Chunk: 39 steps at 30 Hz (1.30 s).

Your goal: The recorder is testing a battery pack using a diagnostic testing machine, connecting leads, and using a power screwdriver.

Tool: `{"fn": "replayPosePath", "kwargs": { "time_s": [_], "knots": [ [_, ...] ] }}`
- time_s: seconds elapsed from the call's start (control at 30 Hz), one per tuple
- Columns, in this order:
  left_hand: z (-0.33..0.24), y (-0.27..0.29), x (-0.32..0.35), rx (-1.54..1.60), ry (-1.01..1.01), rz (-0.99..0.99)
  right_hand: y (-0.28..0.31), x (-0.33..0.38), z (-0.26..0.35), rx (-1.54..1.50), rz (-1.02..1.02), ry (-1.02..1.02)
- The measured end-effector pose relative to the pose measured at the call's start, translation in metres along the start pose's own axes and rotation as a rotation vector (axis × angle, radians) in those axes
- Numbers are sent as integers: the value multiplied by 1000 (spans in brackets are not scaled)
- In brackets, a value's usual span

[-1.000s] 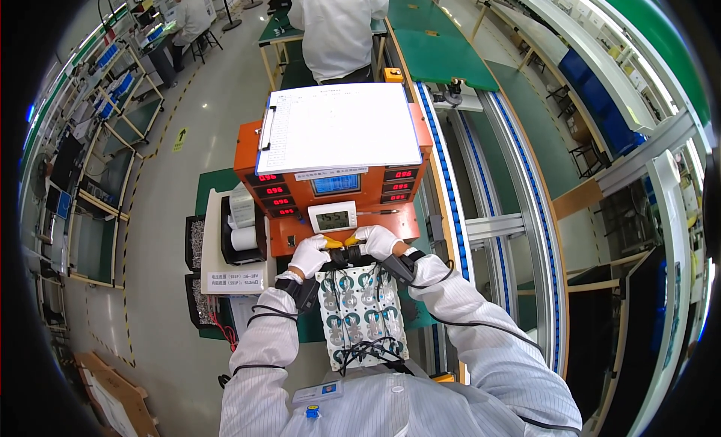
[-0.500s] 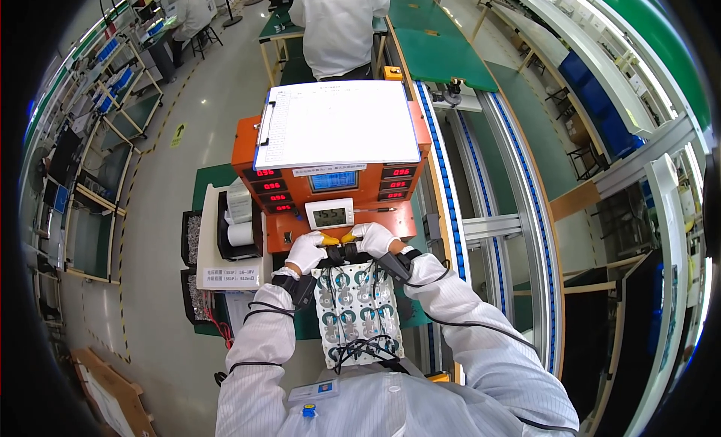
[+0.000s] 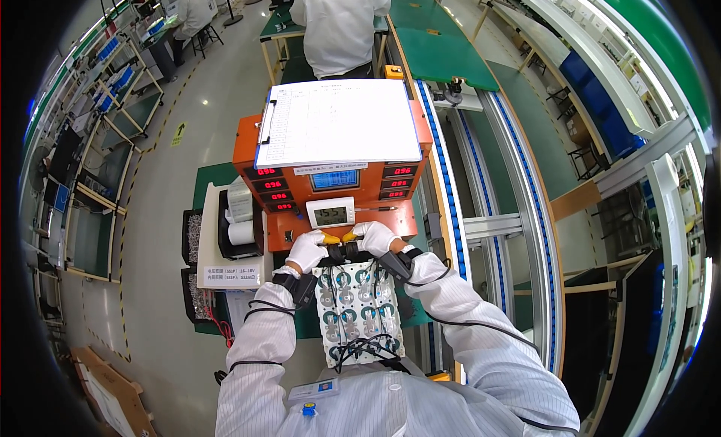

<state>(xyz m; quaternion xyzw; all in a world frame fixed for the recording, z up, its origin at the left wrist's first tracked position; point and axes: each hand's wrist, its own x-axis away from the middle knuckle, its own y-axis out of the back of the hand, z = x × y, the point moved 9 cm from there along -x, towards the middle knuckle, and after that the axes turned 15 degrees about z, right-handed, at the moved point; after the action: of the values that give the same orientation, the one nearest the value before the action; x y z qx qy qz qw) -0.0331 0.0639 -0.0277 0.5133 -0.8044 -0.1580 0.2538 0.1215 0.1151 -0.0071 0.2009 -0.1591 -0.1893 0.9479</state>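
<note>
Both my hands wear white gloves and meet at the far end of a white battery pack board (image 3: 354,311) with round cells and black wires. My left hand (image 3: 307,250) grips a yellow-handled probe (image 3: 331,239) at the board's top left. At the top right my right hand (image 3: 373,238) grips the matching yellow-handled probe (image 3: 349,235). Between the two hands sits a black connector block (image 3: 347,251). Just beyond stands an orange test box (image 3: 334,183) with red number displays and a small white meter (image 3: 330,213).
A clipboard with a white sheet (image 3: 338,123) lies on top of the orange box. A white label printer (image 3: 239,220) with paper rolls stands to the left. A roller conveyor (image 3: 481,181) runs along the right. A person in white (image 3: 339,25) works at a green bench ahead.
My hands stay pressed at the board's far end. The view has shifted slightly, and nothing was picked up or let go.
</note>
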Motion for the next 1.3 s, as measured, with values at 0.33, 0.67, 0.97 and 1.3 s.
{"fn": "replayPosePath", "kwargs": {
  "time_s": [0.33, 0.67, 0.97, 1.3],
  "knots": [
    [-6, 2, 3, 42, -13, 2, 0, 0, 2, -102, -9, 24],
    [-12, 4, 4, 53, -44, -11, -2, -3, -10, -81, -21, 29],
    [-22, 7, 6, 28, -58, -16, -4, -5, -15, -77, -21, -17],
    [-1, 2, 1, 75, -25, -22, -4, -3, -10, -157, 6, -57]
  ]
}}
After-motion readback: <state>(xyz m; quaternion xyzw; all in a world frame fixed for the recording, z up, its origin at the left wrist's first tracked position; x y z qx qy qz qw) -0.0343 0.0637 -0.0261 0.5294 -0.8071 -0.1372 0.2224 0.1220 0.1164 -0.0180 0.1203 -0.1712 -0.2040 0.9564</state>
